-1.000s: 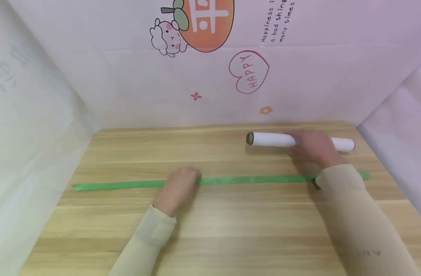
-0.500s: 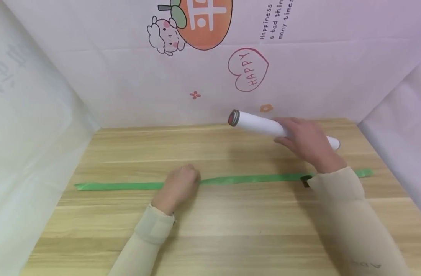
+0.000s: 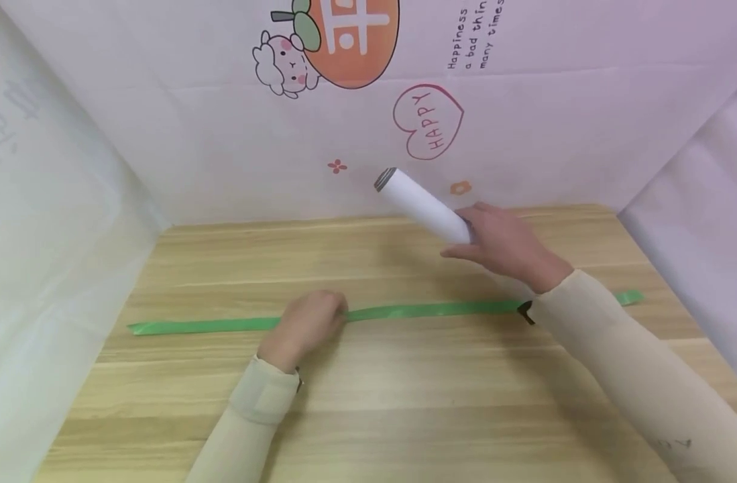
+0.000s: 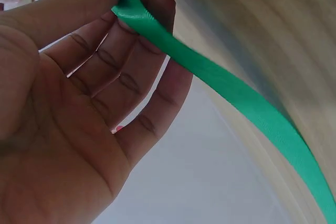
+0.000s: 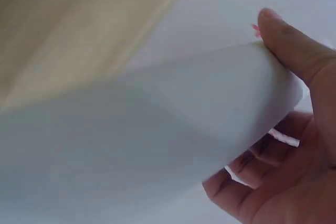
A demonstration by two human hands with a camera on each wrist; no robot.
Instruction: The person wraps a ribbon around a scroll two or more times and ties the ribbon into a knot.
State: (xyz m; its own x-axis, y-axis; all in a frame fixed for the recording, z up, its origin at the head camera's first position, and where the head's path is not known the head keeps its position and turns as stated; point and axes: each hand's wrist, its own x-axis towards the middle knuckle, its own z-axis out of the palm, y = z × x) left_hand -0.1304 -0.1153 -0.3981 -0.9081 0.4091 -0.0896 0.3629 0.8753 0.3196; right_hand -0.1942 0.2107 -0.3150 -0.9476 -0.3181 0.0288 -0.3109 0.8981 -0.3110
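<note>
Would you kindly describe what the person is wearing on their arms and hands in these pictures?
Both arms are covered to the wrist by close-fitting beige sleeves. The left sleeve ends in a folded cuff band; the right sleeve bears faint grey lettering low on the forearm, too small to read. A small dark item sits at the right wrist. The left hand and right hand are bare, without gloves.

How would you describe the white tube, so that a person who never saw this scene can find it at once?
Look at the wooden table with the green ribbon across it. Beyond the ribbon, the right hand grips a white tube in the air, tilted up to the left. It alone is white, round, with a dark end.
</note>
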